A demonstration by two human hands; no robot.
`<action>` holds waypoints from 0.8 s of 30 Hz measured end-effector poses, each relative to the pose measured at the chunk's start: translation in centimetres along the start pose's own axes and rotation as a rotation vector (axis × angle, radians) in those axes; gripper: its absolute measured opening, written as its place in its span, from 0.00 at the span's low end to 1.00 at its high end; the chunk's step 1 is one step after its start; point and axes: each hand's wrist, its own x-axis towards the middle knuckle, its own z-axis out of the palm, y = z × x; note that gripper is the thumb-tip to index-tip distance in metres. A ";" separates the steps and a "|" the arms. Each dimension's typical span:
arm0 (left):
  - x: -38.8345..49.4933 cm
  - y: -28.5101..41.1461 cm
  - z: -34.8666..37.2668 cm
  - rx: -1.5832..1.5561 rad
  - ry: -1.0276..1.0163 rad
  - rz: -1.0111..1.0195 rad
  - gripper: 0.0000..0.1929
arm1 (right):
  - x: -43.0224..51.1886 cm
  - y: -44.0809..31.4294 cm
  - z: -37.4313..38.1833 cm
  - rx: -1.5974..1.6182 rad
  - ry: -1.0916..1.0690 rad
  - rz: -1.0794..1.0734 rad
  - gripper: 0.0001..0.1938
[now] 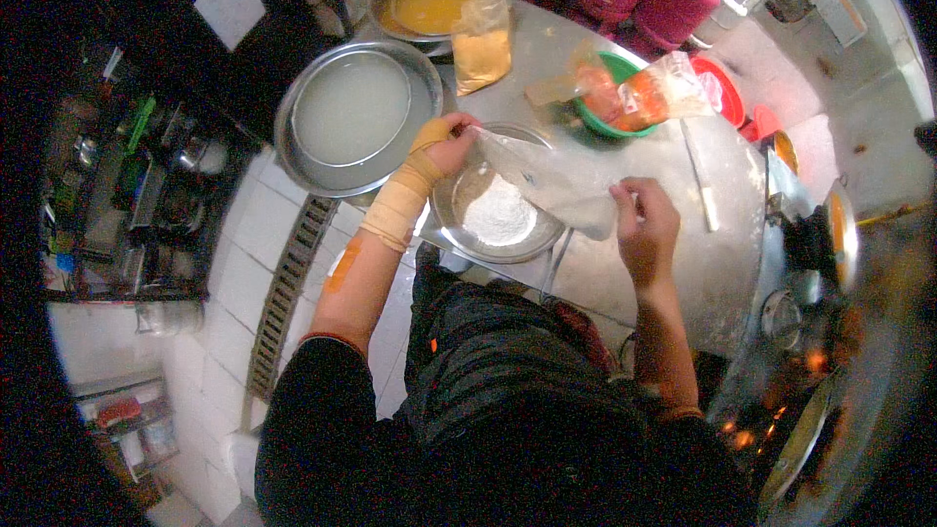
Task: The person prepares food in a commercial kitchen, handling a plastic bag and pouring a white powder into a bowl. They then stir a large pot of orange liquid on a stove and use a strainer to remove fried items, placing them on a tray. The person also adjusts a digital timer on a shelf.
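Observation:
A clear plastic bag [564, 187] is stretched between my two hands above a steel bowl [505, 258]. White powder [501, 212] lies heaped inside that bowl. My left hand [446, 146], wrapped at the wrist in a tan bandage, pinches one end of the bag over the bowl's far left rim. At the right, my right hand [644, 223] grips the bag's other end, to the right of the bowl. The bag looks flat, and part of the bowl is hidden behind it.
A wide steel basin [285, 150] of cloudy liquid stands at the left, another basin [381, 15] with yellow liquid behind it. A bag of yellow powder [483, 58], a green basin [615, 128] and a white stick [701, 176] are on the steel table [688, 271]. Flames [743, 439] burn lower right.

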 end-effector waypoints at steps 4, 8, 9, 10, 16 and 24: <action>-0.2 -0.4 -0.1 0.073 -0.062 -0.060 0.13 | 0.0 -0.1 0.0 0.024 0.032 -0.003 0.03; -0.5 -0.8 0.0 0.069 -0.052 -0.077 0.12 | -0.1 -0.5 -0.1 0.014 -0.012 0.034 0.03; -0.6 -0.9 0.1 0.068 -0.043 -0.066 0.12 | -0.1 -0.6 -0.1 0.014 -0.022 0.051 0.03; -0.7 -1.0 0.1 0.077 -0.040 -0.064 0.12 | -0.1 -0.8 -0.1 0.024 -0.027 0.066 0.03; -1.3 -0.9 0.0 0.033 -0.061 -0.059 0.14 | -0.1 -1.6 -0.3 0.045 0.038 0.033 0.02; -2.4 0.5 0.1 -0.011 -0.014 -0.049 0.10 | -0.2 -1.6 0.9 0.080 0.171 0.057 0.01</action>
